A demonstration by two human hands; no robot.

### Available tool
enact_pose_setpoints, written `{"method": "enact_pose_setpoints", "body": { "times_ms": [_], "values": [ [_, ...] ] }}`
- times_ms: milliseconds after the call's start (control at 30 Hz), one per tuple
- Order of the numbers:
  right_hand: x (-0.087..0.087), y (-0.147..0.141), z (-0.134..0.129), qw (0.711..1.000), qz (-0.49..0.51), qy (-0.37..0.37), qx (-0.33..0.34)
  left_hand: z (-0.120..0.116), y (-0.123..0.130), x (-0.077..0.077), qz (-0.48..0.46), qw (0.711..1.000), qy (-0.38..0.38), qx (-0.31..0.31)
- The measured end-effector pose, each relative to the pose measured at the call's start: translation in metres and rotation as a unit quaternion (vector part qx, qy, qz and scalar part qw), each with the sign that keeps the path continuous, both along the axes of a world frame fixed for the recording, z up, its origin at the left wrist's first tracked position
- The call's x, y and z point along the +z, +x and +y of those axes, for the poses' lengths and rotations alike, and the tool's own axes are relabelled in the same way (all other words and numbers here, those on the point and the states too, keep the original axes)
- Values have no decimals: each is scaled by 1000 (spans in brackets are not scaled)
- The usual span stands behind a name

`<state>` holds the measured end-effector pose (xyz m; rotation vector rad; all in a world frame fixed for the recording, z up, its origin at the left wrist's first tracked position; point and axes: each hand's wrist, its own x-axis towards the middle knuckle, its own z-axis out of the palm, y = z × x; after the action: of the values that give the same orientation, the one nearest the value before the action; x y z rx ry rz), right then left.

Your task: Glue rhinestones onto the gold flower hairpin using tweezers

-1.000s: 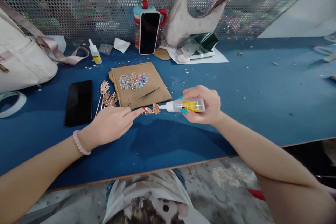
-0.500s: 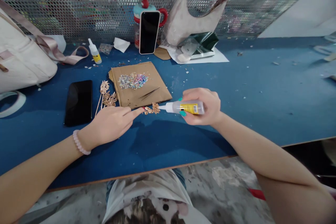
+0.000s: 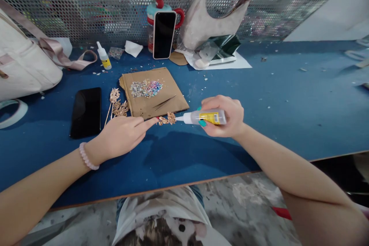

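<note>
My right hand (image 3: pixel 226 115) is wrapped round a small clear glue bottle (image 3: pixel 206 117) with a yellow label and a white nozzle. The bottle lies nearly level, and its tip points left, at or very near the flower end of a gold floral hairpin (image 3: pixel 167 118). My left hand (image 3: pixel 125 132) is closed on the other end of that hairpin, index finger stretched along it; the palm hides the rest. Just behind the hairpin, a cardboard piece (image 3: pixel 173 102) bears a pile of small shiny rhinestones (image 3: pixel 146 88) and tweezers (image 3: pixel 164 102).
More gold hairpins (image 3: pixel 119 107) and a black phone (image 3: pixel 85 113) lie left of the cardboard. A second glue bottle (image 3: pixel 104 57) stands behind. Further back are a propped phone (image 3: pixel 164 35), a lidded cup (image 3: pixel 159 9) and a handbag (image 3: pixel 213 23). A tape roll (image 3: pixel 20 114) sits far left.
The glue bottle and my right hand have shifted very slightly to the right. My left hand and the hairpin stay almost still.
</note>
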<state>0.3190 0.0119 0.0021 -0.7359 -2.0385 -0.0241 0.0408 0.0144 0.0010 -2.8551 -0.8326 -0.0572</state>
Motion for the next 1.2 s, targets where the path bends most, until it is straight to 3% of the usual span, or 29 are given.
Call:
{"method": "enact_pose_setpoints", "body": {
  "times_ms": [1200],
  "values": [
    [-1, 3, 0, 999, 28, -33, 13, -1, 0, -2, -29, 999, 30, -10]
  ]
}}
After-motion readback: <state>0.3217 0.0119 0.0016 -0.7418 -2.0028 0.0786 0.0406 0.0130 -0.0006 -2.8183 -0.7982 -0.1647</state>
